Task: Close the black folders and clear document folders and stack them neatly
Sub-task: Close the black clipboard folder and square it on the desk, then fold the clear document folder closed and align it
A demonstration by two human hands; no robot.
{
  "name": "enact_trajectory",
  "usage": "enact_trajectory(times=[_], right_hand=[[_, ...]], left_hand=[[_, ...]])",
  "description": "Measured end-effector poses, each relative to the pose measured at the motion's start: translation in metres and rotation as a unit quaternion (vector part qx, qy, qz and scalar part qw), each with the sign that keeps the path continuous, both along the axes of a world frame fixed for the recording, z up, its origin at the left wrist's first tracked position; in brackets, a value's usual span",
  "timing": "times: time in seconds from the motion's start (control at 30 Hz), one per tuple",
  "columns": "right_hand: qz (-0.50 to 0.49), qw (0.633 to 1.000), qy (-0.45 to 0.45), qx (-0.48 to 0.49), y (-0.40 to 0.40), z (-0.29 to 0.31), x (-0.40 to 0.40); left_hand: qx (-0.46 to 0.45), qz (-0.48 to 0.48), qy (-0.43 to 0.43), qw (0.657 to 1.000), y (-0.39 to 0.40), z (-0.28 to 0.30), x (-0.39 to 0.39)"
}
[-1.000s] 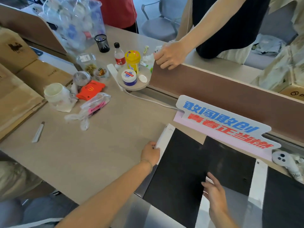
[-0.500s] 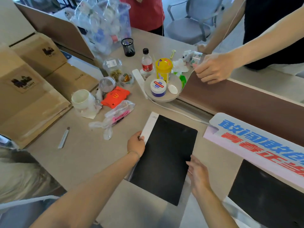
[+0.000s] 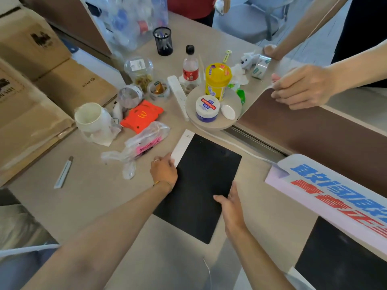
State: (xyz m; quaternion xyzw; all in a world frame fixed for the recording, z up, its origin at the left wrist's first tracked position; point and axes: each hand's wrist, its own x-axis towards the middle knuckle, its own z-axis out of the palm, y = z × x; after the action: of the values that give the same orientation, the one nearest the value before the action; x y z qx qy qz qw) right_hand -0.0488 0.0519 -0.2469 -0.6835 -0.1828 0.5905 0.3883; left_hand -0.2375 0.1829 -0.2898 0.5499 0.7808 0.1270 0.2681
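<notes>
Head view | left hand (image 3: pixel 164 170) fingers curled onto the closed black folder (image 3: pixel 201 185) at its white spine — right hand (image 3: pixel 231 206) fingers pinching its right edge | orange pouch (image 3: pixel 141 116) — McDonald's "M" | box (image 3: pixel 83 84) "PICO"

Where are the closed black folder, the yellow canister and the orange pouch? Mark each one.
black folder (image 3: pixel 206 181), head view, middle of its black cover
yellow canister (image 3: pixel 217 80), head view, its side below the lid
orange pouch (image 3: pixel 141 116), head view, near its yellow logo

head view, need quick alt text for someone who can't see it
Two bare hands, left hand and right hand, hold the side edges of a closed black folder flat on a cluttered beige desk.
</notes>
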Motion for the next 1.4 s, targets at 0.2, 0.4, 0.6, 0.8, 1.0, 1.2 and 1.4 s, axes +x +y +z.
enact_trajectory(times=[0.2, 0.4, 0.6, 0.8, 1.0, 1.2, 1.4], right_hand=[[0.016, 1.000, -0.003, 0.016, -0.004, 0.032, 0.003], [-0.003, 0.998, -0.043, 0.038, -0.050, 0.060, 0.033], [-0.034, 0.995, -0.075, 0.056, -0.119, 0.099, 0.071], [-0.118, 0.987, -0.078, 0.070, -0.205, 0.113, 0.109], [-0.133, 0.985, -0.100, 0.042, -0.302, 0.099, 0.143], [-0.168, 0.972, -0.163, -0.008, -0.386, 0.059, 0.179], [-0.109, 0.981, -0.156, -0.040, -0.425, 0.029, 0.183]], left_hand=[[0.002, -0.011, 0.012, 1.000, -0.005, 0.019, 0.003], [-0.001, 0.102, -0.159, 0.982, -0.041, 0.069, 0.037], [-0.018, 0.004, -0.266, 0.964, -0.124, 0.102, 0.091], [-0.076, -0.102, -0.237, 0.963, -0.213, 0.100, 0.135], [-0.143, -0.155, -0.182, 0.960, -0.281, 0.068, 0.152], [-0.170, -0.155, -0.106, 0.967, -0.338, 0.053, 0.156], [-0.184, -0.225, -0.111, 0.950, -0.412, 0.034, 0.181]])
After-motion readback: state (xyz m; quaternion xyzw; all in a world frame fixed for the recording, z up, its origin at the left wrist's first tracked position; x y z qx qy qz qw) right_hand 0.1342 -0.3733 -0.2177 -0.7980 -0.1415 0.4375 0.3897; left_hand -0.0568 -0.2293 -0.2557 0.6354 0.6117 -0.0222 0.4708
